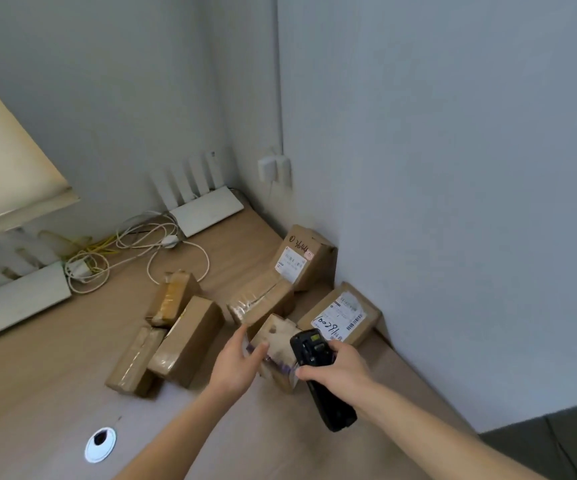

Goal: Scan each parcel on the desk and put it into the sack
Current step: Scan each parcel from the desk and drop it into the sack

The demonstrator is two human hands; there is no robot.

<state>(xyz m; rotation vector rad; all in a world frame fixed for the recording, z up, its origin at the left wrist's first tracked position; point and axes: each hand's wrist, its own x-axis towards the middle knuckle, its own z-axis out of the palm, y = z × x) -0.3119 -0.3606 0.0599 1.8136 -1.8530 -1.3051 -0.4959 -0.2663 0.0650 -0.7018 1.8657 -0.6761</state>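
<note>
The left hand [237, 358] grips a small parcel [275, 344] by its near edge, thumb on top and fingers curled under it, holding it tilted just above the desk [55, 393]. The parcel is brown card with a band of purple-printed tape across it. The right hand [335, 367] is wrapped round a black scanner [318, 372], its head pointing at the parcel and almost touching it; the handle sticks out below the fist.

Six more boxes lie on the desk. Against the right wall stands a labelled box [306, 256] with handwriting on its top, and nearer the hands a second labelled box [340, 315] with a barcode and large black numbers. Between them and the held parcel is a taped box [259, 301], just behind the left hand. To the left sits a cluster of three: a plain box [186, 337] leaning over a long taped one [134, 362], with a third, yellow-taped box [171, 296] behind them. All are sealed, so I cannot tell what is in any of them.

At the back corner a white router [207, 209] lies flat with its antennas up, and a tangle of cables [124, 251] runs from it towards another white unit [17, 299] on the left. A round cable port [100, 444] is set in the desk near the front edge.
</note>
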